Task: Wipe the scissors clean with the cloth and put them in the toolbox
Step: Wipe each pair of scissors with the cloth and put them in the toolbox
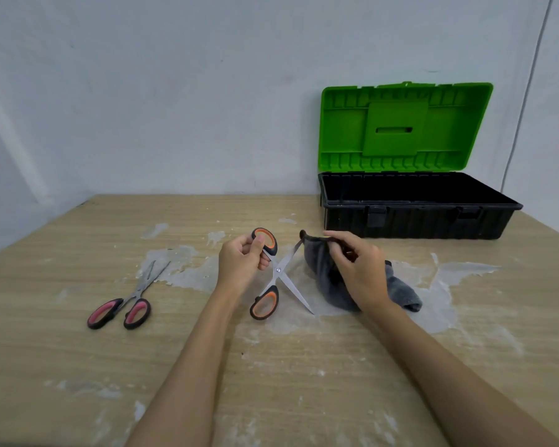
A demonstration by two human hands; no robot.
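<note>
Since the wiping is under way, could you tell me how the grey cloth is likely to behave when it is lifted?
The grey cloth will probably be floppy: it sags in folds from the right hand pinching its top edge. It looks light, since a fingertip grip carries that edge. It seems unlikely to slide or roll; its lower end lies slumped on the table.

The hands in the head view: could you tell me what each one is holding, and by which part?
The left hand grips the orange-handled scissors by the upper handle loop, blades spread. The right hand pinches the grey cloth near its top edge.
</note>
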